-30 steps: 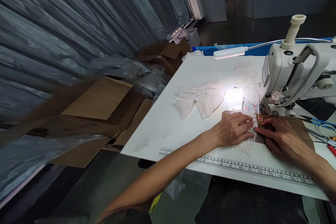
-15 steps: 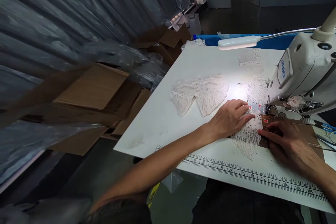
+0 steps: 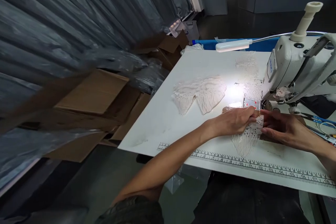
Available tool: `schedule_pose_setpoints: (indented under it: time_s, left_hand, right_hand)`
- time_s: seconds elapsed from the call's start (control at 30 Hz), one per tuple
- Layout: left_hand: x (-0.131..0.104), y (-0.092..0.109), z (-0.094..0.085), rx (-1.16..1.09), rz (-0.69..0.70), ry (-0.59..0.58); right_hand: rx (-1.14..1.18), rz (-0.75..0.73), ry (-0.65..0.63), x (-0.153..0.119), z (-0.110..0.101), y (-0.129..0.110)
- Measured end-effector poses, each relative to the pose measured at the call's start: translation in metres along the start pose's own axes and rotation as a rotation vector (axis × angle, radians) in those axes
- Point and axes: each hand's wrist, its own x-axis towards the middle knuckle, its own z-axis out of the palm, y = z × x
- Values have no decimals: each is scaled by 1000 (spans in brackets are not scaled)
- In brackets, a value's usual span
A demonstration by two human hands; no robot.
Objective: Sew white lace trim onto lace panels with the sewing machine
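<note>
In the head view, a white lace strip (image 3: 246, 141) hangs down over the tabletop in front of the sewing machine's needle area (image 3: 263, 103). My left hand (image 3: 240, 119) is closed on the strip's upper part, fingertips curled near the presser foot. From the right, my right hand (image 3: 286, 129) pinches the strip's edge between thumb and fingers; its fingertips are partly hidden. Beneath the hands lies a brown flat piece (image 3: 273, 137), mostly covered. More lace (image 3: 252, 89) stretches away behind the needle. A separate scalloped lace piece (image 3: 201, 94) rests to the left.
The white sewing machine (image 3: 286, 66) stands at right, under a lit lamp (image 3: 233, 45). Blue-handled snips (image 3: 324, 120) lie at the table's right. A printed ruler (image 3: 236, 162) runs along the front edge. Open cardboard boxes (image 3: 91, 92) and plastic sit left of the table.
Both hands have come closer together and lifted the lace edge near the presser foot. My left hand went from lying flat to gripping. The view has shifted slightly right.
</note>
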Motion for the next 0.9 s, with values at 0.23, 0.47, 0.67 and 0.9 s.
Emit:
schedule_pose_setpoints:
  time_s: [0.23, 0.47, 0.67, 0.9]
  left_hand:
    - [0, -4, 3, -312, -114, 85]
    - [0, -5, 11, -344, -131, 146]
    - [0, -1, 18, -323, -201, 190]
    - [-1, 1, 19, -307, -217, 223]
  right_hand:
    - [117, 27, 245, 12, 24, 10]
    - [64, -75, 328, 8, 29, 10]
    - [60, -92, 312, 6, 31, 4]
    - [61, -37, 383, 8, 31, 3]
